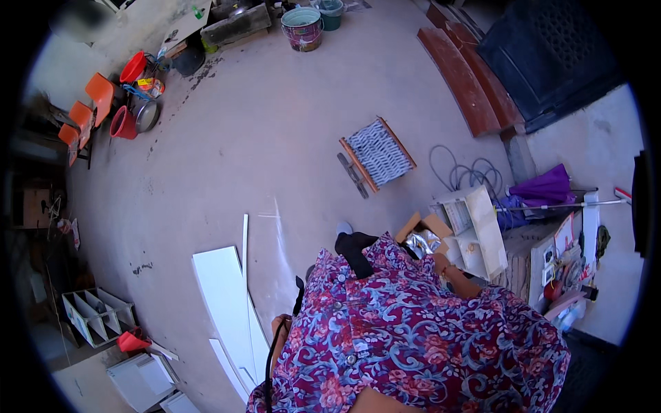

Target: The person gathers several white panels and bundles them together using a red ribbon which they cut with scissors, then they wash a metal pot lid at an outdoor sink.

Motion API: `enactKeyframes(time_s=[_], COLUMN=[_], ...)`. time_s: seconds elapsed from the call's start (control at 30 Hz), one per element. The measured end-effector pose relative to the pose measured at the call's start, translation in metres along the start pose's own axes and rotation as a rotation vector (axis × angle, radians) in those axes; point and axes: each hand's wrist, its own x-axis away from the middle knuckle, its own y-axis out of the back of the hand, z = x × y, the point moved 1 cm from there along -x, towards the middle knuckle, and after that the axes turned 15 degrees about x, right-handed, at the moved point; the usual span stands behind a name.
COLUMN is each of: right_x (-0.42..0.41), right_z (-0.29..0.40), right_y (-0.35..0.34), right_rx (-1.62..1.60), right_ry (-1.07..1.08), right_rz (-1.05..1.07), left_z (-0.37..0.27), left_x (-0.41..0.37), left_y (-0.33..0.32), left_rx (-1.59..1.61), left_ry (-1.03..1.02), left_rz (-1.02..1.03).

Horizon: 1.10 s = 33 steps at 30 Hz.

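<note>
My left hand (pixel 279 326) hangs at my left side, partly covered by my floral shirt (pixel 392 320). A black cord (pixel 269 361) runs past its fingers; whether they grip it is unclear. To its left, long white panels (pixel 222 279) and a thin white strip (pixel 245 242) lie on the concrete floor. My right hand (pixel 440 263) is low at my right side, beside an open cardboard box (pixel 436 225) with silvery wrapping (pixel 422 242) inside. An off-white shelf unit (pixel 488 232) stands right by that hand. Its fingers are mostly hidden.
A woven folding stool (pixel 379 152) stands ahead, near a coiled cable (pixel 465 173). Dark red beams (pixel 459 82) lie at the right beyond a purple umbrella (pixel 545 188). Orange chairs (pixel 100 95), buckets (pixel 302 31) and a white rack (pixel 95 315) line the far and left sides.
</note>
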Motion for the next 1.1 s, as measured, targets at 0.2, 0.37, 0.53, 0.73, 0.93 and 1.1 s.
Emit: enactKeyframes(time_s=[0.2, 0.37, 0.53, 0.73, 0.93, 1.1], right_x=[-0.077, -0.135, -0.191, -0.234, -0.288, -0.346], right_z=[-0.021, -0.019, -0.043, -0.052, -0.031, -0.019], right_y=[0.127, 0.154, 0.118, 0.121, 0.158, 0.151], right_rx=[-0.651, -0.553, -0.243, 0.131, -0.045, -0.130], right_ry=[-0.389, -0.290, -0.262, 0.173, -0.001, -0.240], right_rz=[-0.030, -0.033, 0.079, -0.048, 0.031, 0.163], left_z=[-0.097, -0.133, -0.173, -0.219, -0.347, -0.402], left_x=[-0.055, -0.086, -0.147, -0.242, -0.330, -0.358], left_y=[0.004, 0.035, 0.058, 0.093, 0.143, 0.136], left_rx=[0.079, 0.106, -0.096, -0.257, -0.276, -0.038], left_ry=[0.036, 0.060, -0.012, -0.097, -0.168, -0.243], left_rz=[0.070, 0.094, 0.135, 0.227, 0.055, 0.037])
